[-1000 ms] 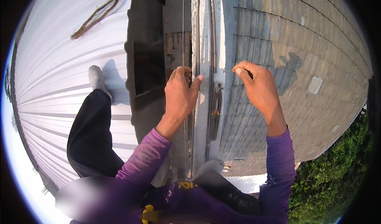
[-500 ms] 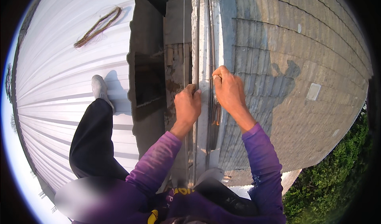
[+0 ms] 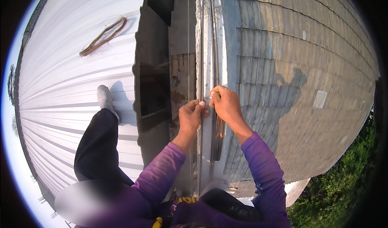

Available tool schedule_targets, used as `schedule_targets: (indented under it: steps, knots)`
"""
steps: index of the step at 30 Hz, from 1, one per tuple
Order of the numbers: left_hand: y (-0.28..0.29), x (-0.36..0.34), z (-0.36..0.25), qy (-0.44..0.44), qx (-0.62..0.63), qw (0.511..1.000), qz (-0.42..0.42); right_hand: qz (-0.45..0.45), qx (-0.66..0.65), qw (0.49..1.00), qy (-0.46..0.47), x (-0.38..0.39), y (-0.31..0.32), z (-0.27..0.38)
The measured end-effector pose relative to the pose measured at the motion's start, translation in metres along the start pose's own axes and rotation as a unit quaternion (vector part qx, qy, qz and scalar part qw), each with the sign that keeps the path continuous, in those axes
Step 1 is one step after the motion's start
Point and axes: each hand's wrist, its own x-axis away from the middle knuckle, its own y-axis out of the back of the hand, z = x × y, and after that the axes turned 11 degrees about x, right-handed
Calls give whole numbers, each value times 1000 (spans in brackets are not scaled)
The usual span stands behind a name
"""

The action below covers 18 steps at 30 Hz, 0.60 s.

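Rods (image 3: 202,58): ran through upper centre, on the pale ledge (image 3: 207,147)
Left hand (image 3: 190,117): curled at one rod, centre — clasp couldn't be told
Right hand (image 3: 227,107): fingertips were pressed together, right of centre

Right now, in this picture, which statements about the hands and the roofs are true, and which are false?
1. The left hand and right hand are close together at the long metal rods. True.
2. The right hand lies flat, fingers straight. False: its fingers are bent.
3. The grey boot is on the white corrugated roof. True.
4. Both sleeves are green. False: these are purple sleeves.
5. The tiled roof is right of the rods. True.
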Motion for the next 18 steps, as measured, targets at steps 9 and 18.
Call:
schedule_targets:
  steps: [9,18]
  knots:
    - [-11,-1,39,40,270,961,-28,95,-120,984,-87,2,7,10]
    - [-16,3,25,81,289,953,-29,122,-184,964,-148,-2,3,12]
